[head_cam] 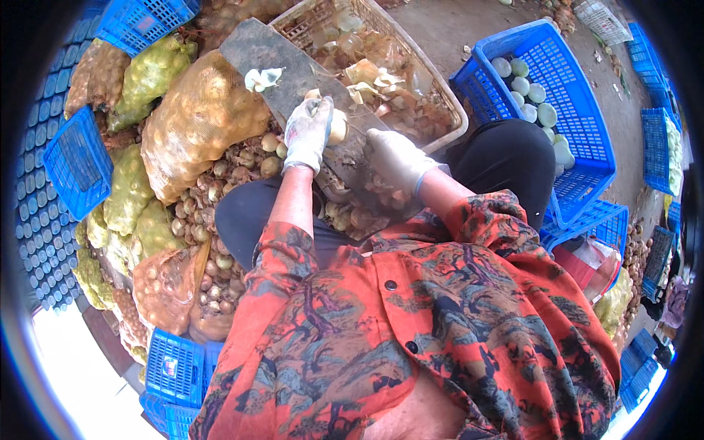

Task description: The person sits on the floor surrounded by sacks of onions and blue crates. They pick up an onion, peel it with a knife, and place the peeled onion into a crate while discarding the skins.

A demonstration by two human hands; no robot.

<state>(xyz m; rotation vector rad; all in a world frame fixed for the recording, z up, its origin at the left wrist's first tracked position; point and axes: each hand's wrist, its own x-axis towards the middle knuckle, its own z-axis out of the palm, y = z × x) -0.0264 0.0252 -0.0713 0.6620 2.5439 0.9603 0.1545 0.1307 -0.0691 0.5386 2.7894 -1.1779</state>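
My left hand (309,132), in a white glove, grips an onion (337,127) above a worn board (264,52) that lies slantwise over the rim of a beige plastic crate (445,99). My gloved right hand (397,159) is closed at the board's lower right edge; whether it holds a tool is hidden. Pale onion peel (264,80) rests on the board's upper part. Loose skins (385,82) fill much of the crate beyond. Peeled onions (536,92) lie in a blue plastic crate (597,137) at the right.
Unpeeled onions (220,261) lie loose beside my left leg. Full mesh sacks (206,118) are heaped at the left, with a blue crate (80,162) among them. More blue crates (175,366) stand at lower left. A crate under the right one holds a red and white bag (588,264).
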